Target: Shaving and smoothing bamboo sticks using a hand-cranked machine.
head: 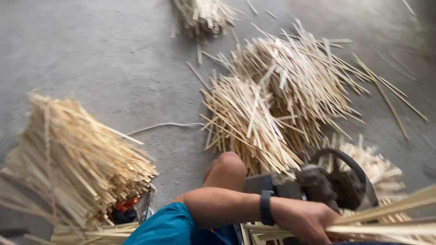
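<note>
My left hand (306, 221), with a black band on its wrist, is closed around a bunch of long pale bamboo strips (390, 217) that runs off to the right at the bottom edge. Just above the hand sits a dark metal machine (334, 183) with a curved black loop on top. My bare knee (225, 170) shows behind the forearm, and blue cloth (165, 227) covers the near end of the arm. My right hand is out of view.
Loose heaps of cut bamboo strips lie on the grey concrete floor (100, 54): a big stack at left (68, 168), two fanned piles in the middle (245, 122) (295, 77), a small one at the top (204, 16). A white cord (163, 124) crosses the floor. Something orange (126, 204) shows under the left stack.
</note>
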